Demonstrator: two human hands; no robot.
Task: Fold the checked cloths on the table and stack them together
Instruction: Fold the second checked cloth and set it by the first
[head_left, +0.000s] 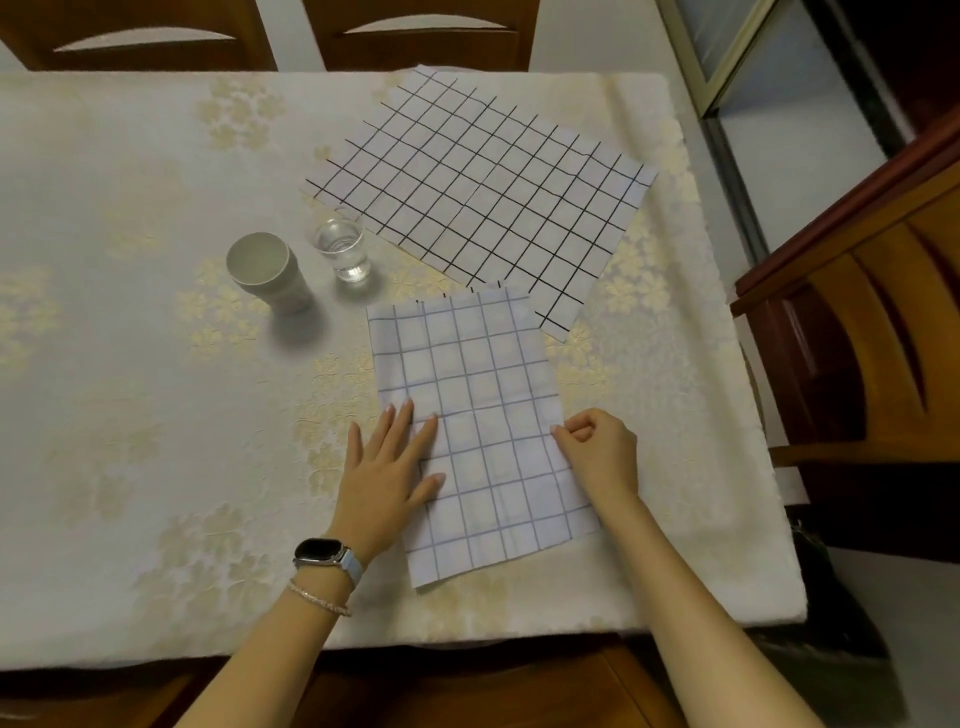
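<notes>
A white cloth with a pale blue check (483, 410) lies folded into a long rectangle near the table's front edge. My left hand (392, 467) rests flat on its left side, fingers straight and spread. At the cloth's right edge my right hand (597, 449) pinches the fabric between thumb and curled fingers. Behind it, a larger white cloth with a black check (483, 192) lies spread flat at an angle; its near corner slips under the blue cloth's far edge.
A white cup (265, 270) and a clear glass of water (343, 247) stand left of the cloths. The table (130, 364) wears a cream floral cover. Wooden chairs stand behind the table and at its right (852, 332).
</notes>
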